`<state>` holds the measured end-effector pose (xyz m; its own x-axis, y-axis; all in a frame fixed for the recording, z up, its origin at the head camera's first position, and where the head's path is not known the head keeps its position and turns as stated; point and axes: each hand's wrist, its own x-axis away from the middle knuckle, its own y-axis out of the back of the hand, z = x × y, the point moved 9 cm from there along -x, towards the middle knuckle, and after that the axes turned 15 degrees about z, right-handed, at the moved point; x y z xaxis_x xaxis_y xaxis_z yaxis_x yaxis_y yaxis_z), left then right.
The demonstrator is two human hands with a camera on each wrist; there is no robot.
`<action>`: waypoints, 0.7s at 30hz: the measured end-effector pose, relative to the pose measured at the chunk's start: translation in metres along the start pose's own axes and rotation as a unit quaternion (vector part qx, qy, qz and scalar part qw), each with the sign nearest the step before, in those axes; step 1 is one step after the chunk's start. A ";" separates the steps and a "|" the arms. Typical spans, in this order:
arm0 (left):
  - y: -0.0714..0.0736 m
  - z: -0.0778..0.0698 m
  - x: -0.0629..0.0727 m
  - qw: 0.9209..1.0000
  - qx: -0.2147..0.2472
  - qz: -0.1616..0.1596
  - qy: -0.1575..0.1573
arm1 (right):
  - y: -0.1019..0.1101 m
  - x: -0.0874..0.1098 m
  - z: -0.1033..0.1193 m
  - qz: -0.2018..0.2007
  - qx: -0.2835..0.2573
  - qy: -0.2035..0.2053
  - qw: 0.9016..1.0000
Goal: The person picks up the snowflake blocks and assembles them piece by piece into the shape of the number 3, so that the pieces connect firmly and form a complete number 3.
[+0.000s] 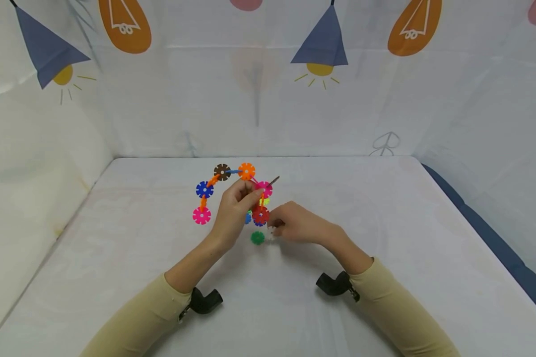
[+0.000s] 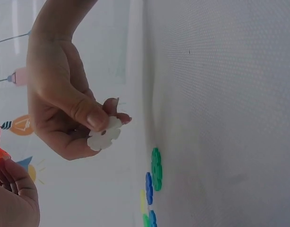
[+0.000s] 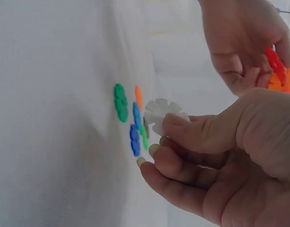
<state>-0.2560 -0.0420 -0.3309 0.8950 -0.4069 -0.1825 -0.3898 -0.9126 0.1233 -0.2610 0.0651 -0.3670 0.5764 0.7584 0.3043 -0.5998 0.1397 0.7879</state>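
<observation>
My left hand [image 1: 232,210] holds a curved chain of notched plastic snowflake discs above the table. The chain runs from a pink disc [image 1: 201,215] through a blue disc [image 1: 204,189], a brown disc [image 1: 222,172] and an orange disc [image 1: 246,171] to a red disc [image 1: 261,215], linked by discs set edge-on. Between thumb and fingers, my right hand [image 1: 301,223] pinches a white snowflake disc [image 3: 160,113]; in the head view it is mostly hidden by the fingers. That hand is just right of the red disc.
Loose discs lie on the white table [image 1: 129,277] under the hands: a green disc [image 1: 257,238], a dark blue disc [image 3: 134,140], a lighter blue disc [image 3: 137,116] and an orange disc [image 3: 139,98]. White printed cloth [image 1: 196,99] walls the back and sides.
</observation>
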 end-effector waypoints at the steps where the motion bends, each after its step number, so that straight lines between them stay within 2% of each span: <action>1: 0.000 0.000 0.000 1.000 0.001 0.001 0.000 | 0.003 0.002 -0.001 -0.004 -0.006 0.000 1.000; 5: -0.002 0.001 -0.001 1.000 0.017 0.006 0.004 | 0.015 0.010 -0.004 -0.025 -0.046 -0.003 0.999; 12: -0.007 0.004 -0.001 0.996 0.089 0.015 0.019 | 0.037 0.026 -0.007 -0.089 -0.087 -0.022 0.992; 17: -0.010 0.004 0.001 0.991 0.130 0.023 0.031 | 0.054 0.039 -0.005 -0.156 -0.107 -0.018 0.982; 21: -0.013 0.000 0.004 0.987 0.152 0.026 0.037 | 0.067 0.053 -0.004 -0.204 -0.132 0.004 0.970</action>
<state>-0.2472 -0.0317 -0.3333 0.8815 -0.4594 -0.1095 -0.4719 -0.8651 -0.1701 -0.2735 0.1171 -0.3001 0.7918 0.6107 -0.0096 -0.4447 0.5872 0.6763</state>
